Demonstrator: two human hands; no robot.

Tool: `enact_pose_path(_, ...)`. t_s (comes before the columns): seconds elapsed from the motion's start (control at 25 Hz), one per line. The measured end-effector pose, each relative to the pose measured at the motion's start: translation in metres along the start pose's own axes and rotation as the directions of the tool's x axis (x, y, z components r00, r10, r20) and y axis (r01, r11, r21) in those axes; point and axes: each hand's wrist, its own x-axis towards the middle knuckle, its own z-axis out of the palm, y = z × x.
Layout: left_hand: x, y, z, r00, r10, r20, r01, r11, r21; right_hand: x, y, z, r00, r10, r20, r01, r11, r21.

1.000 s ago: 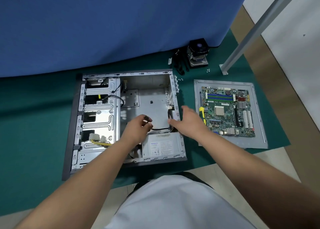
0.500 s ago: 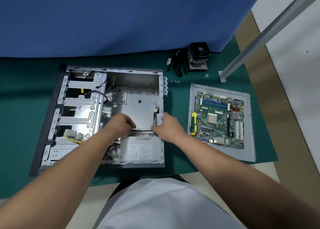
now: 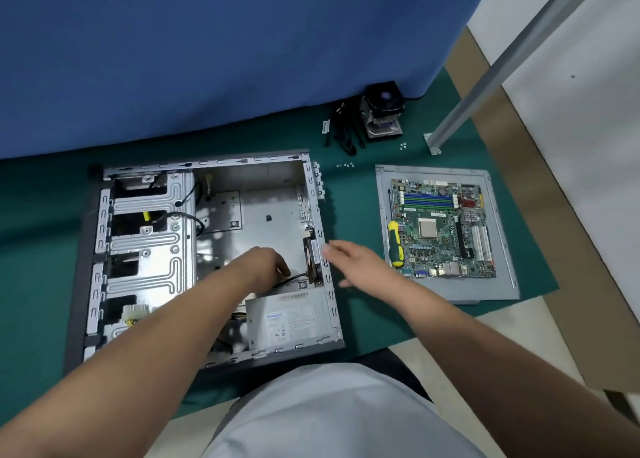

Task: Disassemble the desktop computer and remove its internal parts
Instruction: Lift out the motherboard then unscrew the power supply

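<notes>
The open computer case (image 3: 145,235) lies flat on the green mat. A grey power supply (image 3: 291,322) sits in its near right corner, and a rear fan (image 3: 311,256) stands against the right wall. My left hand (image 3: 266,263) reaches inside the case with curled fingers and pinches a thin black cable (image 3: 296,277) that leads to the fan. Hovering just outside the right wall, my right hand (image 3: 353,260) has its fingers spread and holds nothing.
The removed motherboard (image 3: 440,229) lies on a grey side panel (image 3: 502,284) to the right, a yellow-black screwdriver (image 3: 394,244) on its left edge. A CPU cooler (image 3: 382,111), black cables (image 3: 343,135) and loose screws (image 3: 346,165) lie behind. A metal leg (image 3: 485,76) slants at the right.
My right hand has let go of the case's right wall and moved outward, fingers now spread. My left hand stays low inside the case by the cable. The view has shifted.
</notes>
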Motion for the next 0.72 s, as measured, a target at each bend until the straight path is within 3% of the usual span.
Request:
enact_pose_path(0.12, 0.003, -0.001, -0.001, 0.999, 0.043, -0.032, -0.040, 0.997, 0.070, 0.012, 0.045, -0.034, 0.922, 0.093, -0.377, -0.149, 0.981, -0.123)
enact_pose_path(0.2, 0.004, -0.006, -0.004, 0.996, 0.029, -0.080, -0.021, 0.995, 0.102, 0.027, 0.069, -0.053, 0.841, 0.200, -0.503, -0.330, 0.926, -0.184)
enact_pose_path(0.32, 0.000, -0.014, -0.005, 0.987, 0.011, -0.158, 0.008, 0.993, 0.115, 0.047, 0.083, -0.061, 0.816, 0.335, -0.470, -0.465, 0.865, -0.190)
enact_pose_path(0.44, -0.004, -0.017, -0.005, 0.976, 0.006, -0.217, 0.009, 0.998, 0.068, 0.060, 0.092, -0.058, 0.814, 0.334, -0.475, -0.485, 0.841, -0.239)
enact_pose_path(0.52, -0.005, -0.014, -0.004, 0.963, -0.024, -0.270, 0.009, 0.998, -0.055, 0.062, 0.091, -0.060, 0.812, 0.349, -0.468, -0.490, 0.843, -0.221)
enact_pose_path(0.6, -0.005, -0.007, -0.004, 0.934, -0.087, -0.346, -0.016, 0.959, -0.284, 0.058, 0.088, -0.063, 0.833, 0.354, -0.425, -0.436, 0.893, -0.111)
enact_pose_path(0.72, -0.007, 0.007, -0.009, 0.879, -0.172, -0.445, -0.144, 0.794, -0.590, 0.039, 0.078, -0.058, 0.905, 0.195, -0.379, -0.159, 0.980, 0.124)
